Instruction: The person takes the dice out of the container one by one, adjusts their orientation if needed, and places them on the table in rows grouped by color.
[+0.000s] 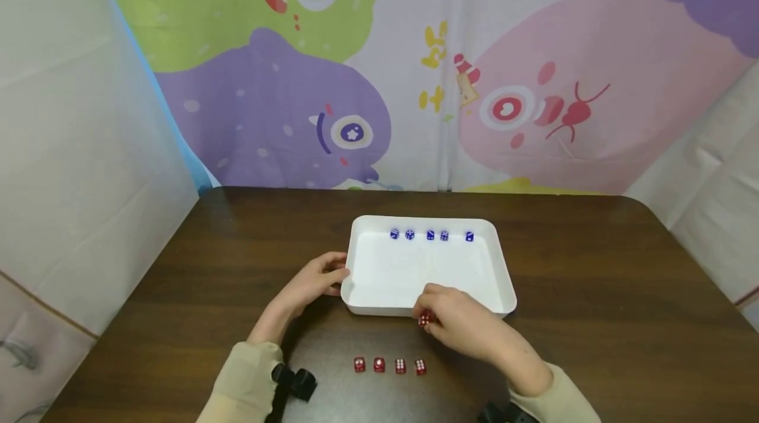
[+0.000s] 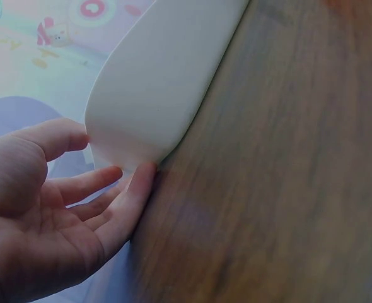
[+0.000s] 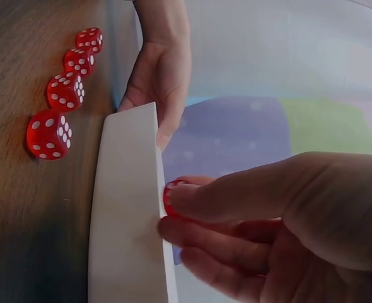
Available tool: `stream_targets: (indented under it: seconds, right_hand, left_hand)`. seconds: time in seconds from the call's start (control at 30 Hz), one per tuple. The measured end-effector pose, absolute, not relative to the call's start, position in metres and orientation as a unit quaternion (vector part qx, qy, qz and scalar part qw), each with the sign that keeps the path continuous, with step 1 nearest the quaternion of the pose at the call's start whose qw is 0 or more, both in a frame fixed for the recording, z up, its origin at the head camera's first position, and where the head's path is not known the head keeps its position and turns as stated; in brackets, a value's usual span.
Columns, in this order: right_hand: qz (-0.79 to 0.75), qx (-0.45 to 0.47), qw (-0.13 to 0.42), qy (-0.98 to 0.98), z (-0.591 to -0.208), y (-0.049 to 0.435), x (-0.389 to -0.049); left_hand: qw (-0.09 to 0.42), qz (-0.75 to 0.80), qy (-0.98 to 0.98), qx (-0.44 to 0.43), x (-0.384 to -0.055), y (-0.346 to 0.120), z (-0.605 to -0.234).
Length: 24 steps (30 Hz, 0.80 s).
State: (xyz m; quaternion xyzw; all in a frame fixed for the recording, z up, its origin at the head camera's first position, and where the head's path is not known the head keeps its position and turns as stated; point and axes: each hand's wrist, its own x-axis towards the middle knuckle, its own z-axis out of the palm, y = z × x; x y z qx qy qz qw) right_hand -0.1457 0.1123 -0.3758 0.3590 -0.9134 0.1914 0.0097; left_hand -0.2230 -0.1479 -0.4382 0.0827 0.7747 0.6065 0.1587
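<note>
Holding one red die in the right hand, squeezed between thumb and finger, right by the near edge of the white tray. Cannot tell if touching that edge or just above it. Touching the left end of the tray with the tips of the left hand, fingers apart and a little bent, with nothing tucked in the palm. Can see five blue dice inside the tray, in a row near the far side: two close together on the left, two close together in the middle, and one alone on the right. Can see four more red dice out on the brown table, in a row in front of the tray, with small gaps in between. Can spot white dots on the red dice and on the blue dice too. Wearing light sleeves on both arms, with a black strap on the left wrist. Behind the table, can see a big picture cloth with a purple creature, a green one above, and a pink one on the right.
</note>
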Motion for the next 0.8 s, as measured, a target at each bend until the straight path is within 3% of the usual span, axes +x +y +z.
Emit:
stream_targets:
  seconds: [0.43,0.8]
  right_hand:
    - [0.136,0.377,-0.075,-0.913,-0.3774,0.1128,-0.1397]
    - [0.105,0.37,-0.113,-0.916,-0.3822,0.1099,-0.1354]
  left_hand:
    - [0.157,0.602,0.777,0.096,-0.2256,-0.1479,-0.4411]
    - [0.16,0.596,0.781,0.099,-0.227,-0.1487,-0.4403]
